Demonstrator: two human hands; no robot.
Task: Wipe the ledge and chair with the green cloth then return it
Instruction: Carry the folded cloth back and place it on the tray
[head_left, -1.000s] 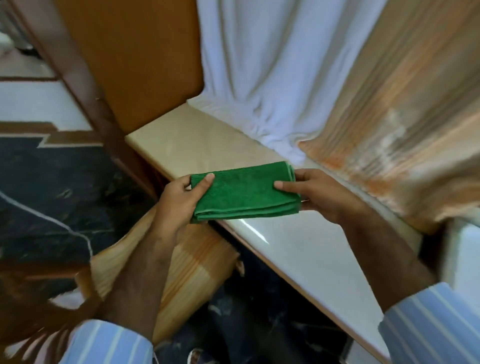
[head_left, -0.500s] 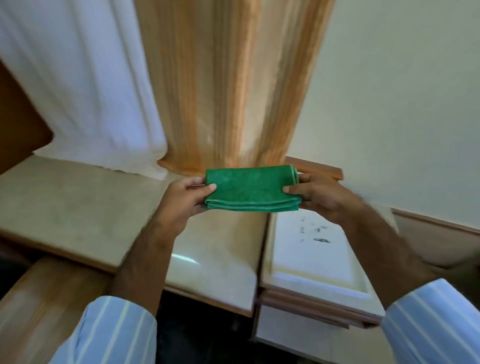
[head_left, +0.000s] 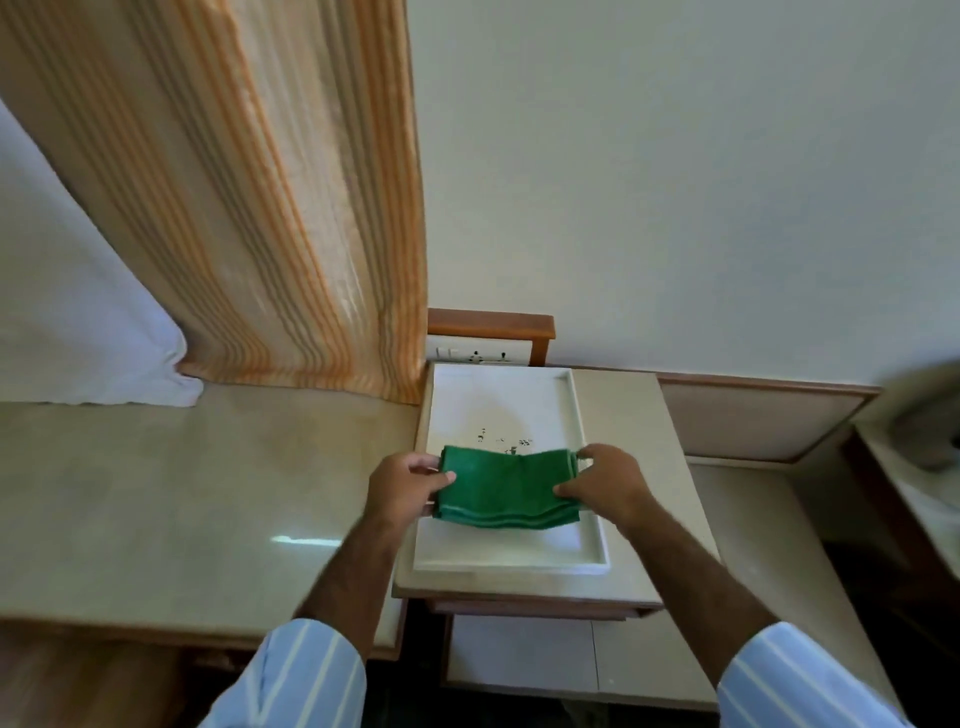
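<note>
The folded green cloth (head_left: 506, 488) is held by both ends over the white tray (head_left: 566, 410), low above it or touching it; I cannot tell which. My left hand (head_left: 405, 488) pinches the cloth's left end. My right hand (head_left: 605, 483) grips the right end. The beige marble ledge (head_left: 182, 499) stretches to the left of the tray. A wooden chair part (head_left: 78, 680) shows at the bottom left, below the ledge.
The tray sits on a small beige side table (head_left: 623, 415) against the wall. An orange striped curtain (head_left: 260, 208) and a white curtain (head_left: 67, 291) hang onto the ledge. A switch panel (head_left: 478, 356) is behind the tray. A blurred object (head_left: 924, 426) stands at right.
My view and both hands have swung right from the ledge to the side table. The cloth, still held by both ends, now hangs low over the white tray.
</note>
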